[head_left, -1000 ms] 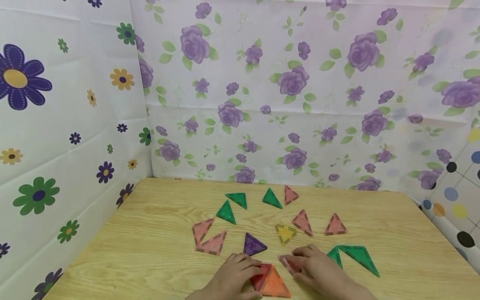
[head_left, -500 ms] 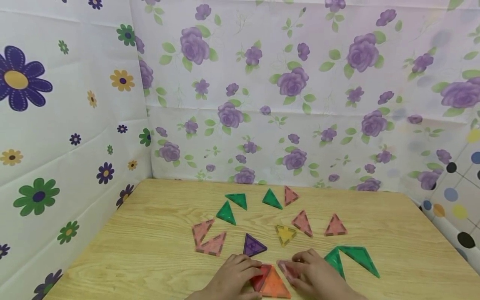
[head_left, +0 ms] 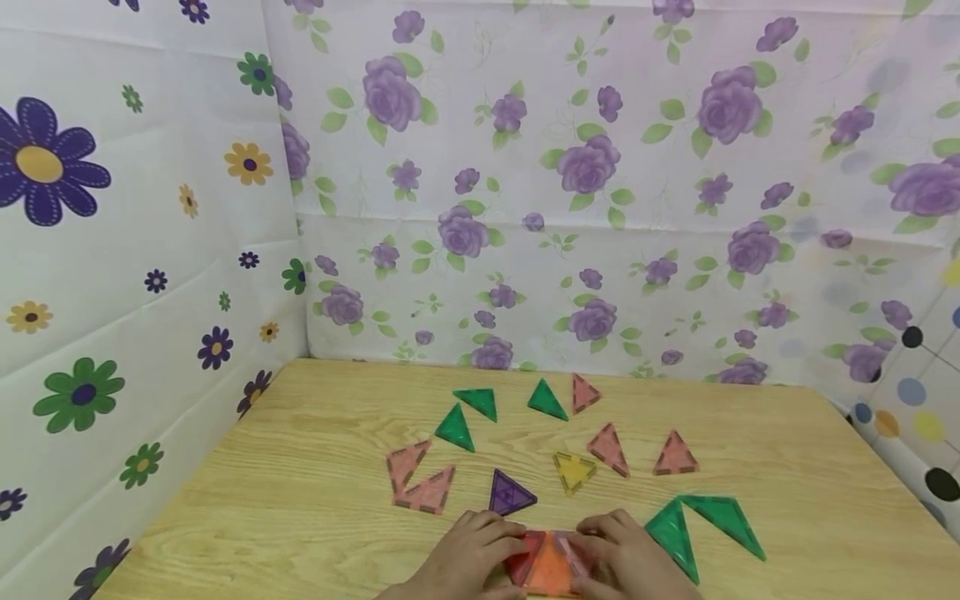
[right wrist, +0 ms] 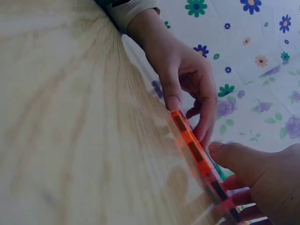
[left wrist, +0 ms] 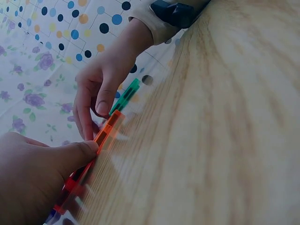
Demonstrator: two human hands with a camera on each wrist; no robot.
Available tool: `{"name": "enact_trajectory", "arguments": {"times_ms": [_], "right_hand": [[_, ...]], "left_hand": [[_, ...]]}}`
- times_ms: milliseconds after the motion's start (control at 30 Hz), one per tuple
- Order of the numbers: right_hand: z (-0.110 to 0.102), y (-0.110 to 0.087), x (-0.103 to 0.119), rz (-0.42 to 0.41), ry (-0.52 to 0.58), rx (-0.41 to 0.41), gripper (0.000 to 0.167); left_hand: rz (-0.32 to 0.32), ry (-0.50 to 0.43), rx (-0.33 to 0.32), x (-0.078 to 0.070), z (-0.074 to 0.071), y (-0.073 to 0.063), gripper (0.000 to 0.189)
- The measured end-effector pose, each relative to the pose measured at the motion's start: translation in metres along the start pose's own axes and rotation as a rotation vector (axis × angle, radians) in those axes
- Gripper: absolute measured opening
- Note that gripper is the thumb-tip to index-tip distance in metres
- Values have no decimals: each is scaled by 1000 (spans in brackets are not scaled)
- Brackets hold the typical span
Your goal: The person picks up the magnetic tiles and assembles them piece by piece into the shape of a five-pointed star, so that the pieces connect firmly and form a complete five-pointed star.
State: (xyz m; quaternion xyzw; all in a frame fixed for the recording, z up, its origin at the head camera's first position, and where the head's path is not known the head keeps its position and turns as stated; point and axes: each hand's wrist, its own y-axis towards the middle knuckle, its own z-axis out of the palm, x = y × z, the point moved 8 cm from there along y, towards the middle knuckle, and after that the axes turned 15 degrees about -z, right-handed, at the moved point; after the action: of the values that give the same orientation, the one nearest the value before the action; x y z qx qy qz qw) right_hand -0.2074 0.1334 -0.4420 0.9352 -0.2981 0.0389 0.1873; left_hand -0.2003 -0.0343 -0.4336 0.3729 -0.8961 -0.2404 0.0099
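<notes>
At the table's near edge my left hand grips a red triangular magnetic tile, thumb on its near side and fingers over its top. An orange triangular magnetic tile lies against the red one's right side. My right hand pinches a pink triangular magnetic tile along the orange tile's right side, its fingers covering much of it. Seen low in the left wrist view, the orange tile lies flat on the wood by the left thumb. A purple triangle tile sits just beyond the left hand.
Two green tiles lie right of the right hand. A yellow tile and several pink tiles are spread farther back, with more green tiles behind. Paired pink tiles lie at left. Flowered cloth rises behind the wooden table.
My right hand has slid the pink tile left, up against the orange tile, uncovering more of the green tile beside it. My left hand keeps its hold on the red tile.
</notes>
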Motion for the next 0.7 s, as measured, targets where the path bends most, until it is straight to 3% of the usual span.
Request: {"name": "enact_trajectory", "arguments": {"times_ms": [200,333,400,600,700], "right_hand": [[-1,-2,7,-113,-128,-104,46],[0,-1,8,-122,-115,-103,46],[2,-1,8,-107,-98,-77,47],[2,-2,5,-68,-88,-36,49],[1,-2,5,-72,-79,-25,49]], "left_hand": [[31,-39,-61,-3,-4,1,45],[18,-54,-94,1,-12,2,47],[-24,-60,-70,5,-13,5,48],[-239,-36,105,23,-5,16,59],[-286,-10,128,29,-2,21,63]]}}
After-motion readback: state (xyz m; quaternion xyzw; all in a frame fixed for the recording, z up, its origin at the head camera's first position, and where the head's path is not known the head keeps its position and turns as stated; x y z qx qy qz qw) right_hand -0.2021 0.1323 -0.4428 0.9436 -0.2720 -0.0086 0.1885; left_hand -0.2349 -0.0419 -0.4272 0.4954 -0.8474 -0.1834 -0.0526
